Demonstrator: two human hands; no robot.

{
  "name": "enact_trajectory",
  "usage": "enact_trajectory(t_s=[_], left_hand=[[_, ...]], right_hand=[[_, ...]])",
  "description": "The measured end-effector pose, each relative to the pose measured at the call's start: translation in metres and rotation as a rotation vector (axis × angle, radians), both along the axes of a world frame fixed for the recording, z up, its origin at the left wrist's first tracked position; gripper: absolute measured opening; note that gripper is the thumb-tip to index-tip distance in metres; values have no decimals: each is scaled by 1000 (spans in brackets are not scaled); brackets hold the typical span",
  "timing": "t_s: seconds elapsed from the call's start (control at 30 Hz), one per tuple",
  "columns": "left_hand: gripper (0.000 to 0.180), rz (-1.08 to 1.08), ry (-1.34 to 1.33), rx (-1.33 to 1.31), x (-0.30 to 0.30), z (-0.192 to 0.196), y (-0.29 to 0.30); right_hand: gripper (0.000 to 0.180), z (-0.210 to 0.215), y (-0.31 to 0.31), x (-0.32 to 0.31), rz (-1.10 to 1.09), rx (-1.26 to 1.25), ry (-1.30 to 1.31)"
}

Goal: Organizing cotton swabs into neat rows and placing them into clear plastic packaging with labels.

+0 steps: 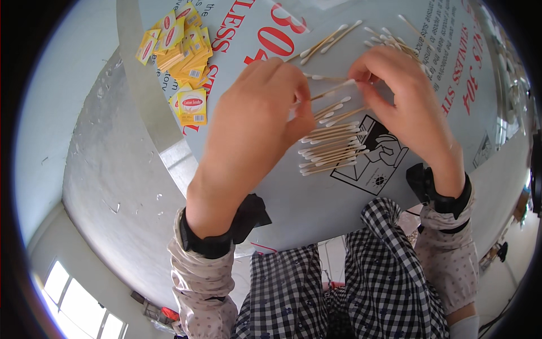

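Note:
Both my hands work over loose cotton swabs on the table. My left hand (257, 107) is closed, thumb and fingers pinched at one end of a cotton swab (333, 91). Its white tip reaches the pinched thumb and forefinger of my right hand (403, 87). Another swab (327, 77) lies just beyond it, its end near my right forefinger. Below my fingertips a row of cotton swabs (333, 150) lies side by side, roughly parallel, with a few slanted ones at its far end. My left fingertips partly hide the held swab.
Yellow small packets (189, 51) with red ovals are heaped at the far left. More loose swabs (333, 40) lie beyond my hands, and a scattered bunch (392, 39) is at the far right. The table (293, 209) has printed film on it; its near edge is by my lap.

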State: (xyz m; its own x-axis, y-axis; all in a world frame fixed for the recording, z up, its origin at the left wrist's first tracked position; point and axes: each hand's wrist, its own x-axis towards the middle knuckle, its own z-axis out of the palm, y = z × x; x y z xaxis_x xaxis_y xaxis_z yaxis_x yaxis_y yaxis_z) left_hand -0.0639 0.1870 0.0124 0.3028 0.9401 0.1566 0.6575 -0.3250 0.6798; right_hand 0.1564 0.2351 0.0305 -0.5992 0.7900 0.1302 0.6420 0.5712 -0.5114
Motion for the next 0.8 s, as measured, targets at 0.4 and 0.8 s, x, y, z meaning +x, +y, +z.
enact_trajectory(t_s=[0.4,0.8], left_hand=[[15,3,28,-57,2,1,0],[10,94,12,81,2,-3,-1]], right_hand=[[15,-2,9,-5,15,24,4],[15,-5,15,-13,39,59,8]])
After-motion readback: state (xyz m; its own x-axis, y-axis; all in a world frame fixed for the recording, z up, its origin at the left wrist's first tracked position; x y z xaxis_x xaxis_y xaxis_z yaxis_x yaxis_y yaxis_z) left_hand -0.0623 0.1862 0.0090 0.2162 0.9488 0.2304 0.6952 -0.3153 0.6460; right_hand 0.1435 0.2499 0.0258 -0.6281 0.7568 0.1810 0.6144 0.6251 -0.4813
